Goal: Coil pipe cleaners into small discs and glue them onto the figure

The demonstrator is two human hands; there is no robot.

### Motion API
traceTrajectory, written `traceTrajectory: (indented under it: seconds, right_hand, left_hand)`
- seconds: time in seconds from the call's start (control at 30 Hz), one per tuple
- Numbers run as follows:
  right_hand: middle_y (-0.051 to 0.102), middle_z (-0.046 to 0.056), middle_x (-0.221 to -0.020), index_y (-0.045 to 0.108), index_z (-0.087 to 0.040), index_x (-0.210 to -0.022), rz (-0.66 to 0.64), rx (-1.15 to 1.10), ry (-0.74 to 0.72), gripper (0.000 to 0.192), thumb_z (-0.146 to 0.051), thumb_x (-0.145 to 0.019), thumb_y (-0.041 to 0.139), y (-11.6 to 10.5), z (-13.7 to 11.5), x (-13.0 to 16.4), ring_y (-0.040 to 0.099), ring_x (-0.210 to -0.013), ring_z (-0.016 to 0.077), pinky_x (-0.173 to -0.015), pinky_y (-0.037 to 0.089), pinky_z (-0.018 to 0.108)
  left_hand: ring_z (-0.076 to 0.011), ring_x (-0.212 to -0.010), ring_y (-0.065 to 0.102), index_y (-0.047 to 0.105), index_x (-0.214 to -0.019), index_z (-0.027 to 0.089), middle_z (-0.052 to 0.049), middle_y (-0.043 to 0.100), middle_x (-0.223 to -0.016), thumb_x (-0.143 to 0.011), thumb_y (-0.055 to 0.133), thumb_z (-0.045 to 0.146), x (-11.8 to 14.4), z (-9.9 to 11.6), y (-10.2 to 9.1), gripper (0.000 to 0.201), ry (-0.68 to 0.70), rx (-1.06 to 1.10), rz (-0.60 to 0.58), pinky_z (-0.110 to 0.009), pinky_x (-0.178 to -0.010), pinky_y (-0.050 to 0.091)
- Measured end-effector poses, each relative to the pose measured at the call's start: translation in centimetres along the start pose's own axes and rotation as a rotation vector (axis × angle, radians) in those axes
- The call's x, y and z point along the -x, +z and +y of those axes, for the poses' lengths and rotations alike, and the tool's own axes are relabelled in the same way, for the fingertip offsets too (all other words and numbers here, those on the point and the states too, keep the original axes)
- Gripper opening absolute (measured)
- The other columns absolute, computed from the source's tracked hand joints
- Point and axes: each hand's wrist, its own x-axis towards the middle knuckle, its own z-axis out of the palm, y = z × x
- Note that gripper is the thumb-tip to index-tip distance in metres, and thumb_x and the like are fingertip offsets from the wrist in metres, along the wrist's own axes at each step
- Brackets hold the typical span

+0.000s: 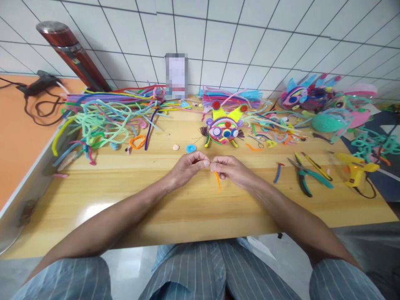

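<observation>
Both hands, left hand and right hand, pinch an orange stem above the table (fingertips nearly touching); a loose pinch could let it slip, I judge.

Pliers right of hands; craft figure behind them.

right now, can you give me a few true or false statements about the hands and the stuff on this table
1. Both hands, left and right, pinch an orange pipe cleaner. True.
2. The pliers lie left of the hands. False: they lie to the right.
3. A yellow glue gun rests on the wooden table. True.
4. The finished craft figure is in the left hand. False: it sits on the table beyond the hands.
</observation>
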Motion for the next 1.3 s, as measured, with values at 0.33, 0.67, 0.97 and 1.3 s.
traceTrajectory:
  seconds: [0.33, 0.67, 0.97, 1.3]
  right_hand:
    - [0.049, -0.006, -0.059, 0.06, -0.019, -0.074, 0.027, -0.075, -0.043, 0.038, -0.053, -0.077, 0.076, 0.5, 1.1, -0.5, 0.04, -0.052, 0.0073, -0.049, 0.026, 0.022]
    - [0.05, -0.006, -0.058, 0.06, -0.018, -0.072, -0.038, -0.062, -0.025, 0.038, -0.052, -0.079, 0.076, -0.1, 1.3, -0.1, 0.04, -0.051, 0.0066, -0.048, 0.027, 0.021]
    - [0.051, -0.006, -0.058, 0.061, -0.018, -0.073, -0.014, -0.112, 0.01, 0.039, -0.053, -0.075, 0.079, 0.0, 1.4, -0.1, 0.041, -0.049, 0.006, -0.046, 0.026, 0.021]
    - [0.049, -0.007, -0.058, 0.059, -0.018, -0.074, -0.035, -0.082, -0.025, 0.042, -0.056, -0.079, 0.078, 0.3, 2.1, -0.3, 0.04, -0.05, 0.0061, -0.047, 0.028, 0.02]
  left_hand:
    - [-0.0059, -0.045, 0.033, 0.067, -0.089, 0.017, 0.008, 0.046, -0.056, -0.072, 0.085, 0.06, 0.2, -1.6, 1.6, 0.05, -0.165, 0.305, 0.111, -0.022, -0.046, 0.023]
    - [-0.0067, -0.053, 0.038, 0.07, -0.081, 0.015, 0.006, 0.051, -0.058, -0.067, 0.091, 0.053, 0.2, -0.7, 0.8, 0.045, -0.1, 0.086, 0.062, -0.022, -0.052, 0.028]
    - [-0.0048, -0.047, 0.036, 0.069, -0.087, 0.016, 0.006, 0.053, -0.06, -0.069, 0.09, 0.055, 0.3, -1.3, 1.4, 0.047, -0.197, 0.299, 0.059, -0.021, -0.047, 0.024]
    - [-0.0048, -0.046, 0.033, 0.065, -0.078, 0.016, 0.008, 0.044, -0.051, -0.065, 0.092, 0.057, 0.8, -1.4, 1.7, 0.051, -0.221, 0.277, 0.083, -0.021, -0.048, 0.024]
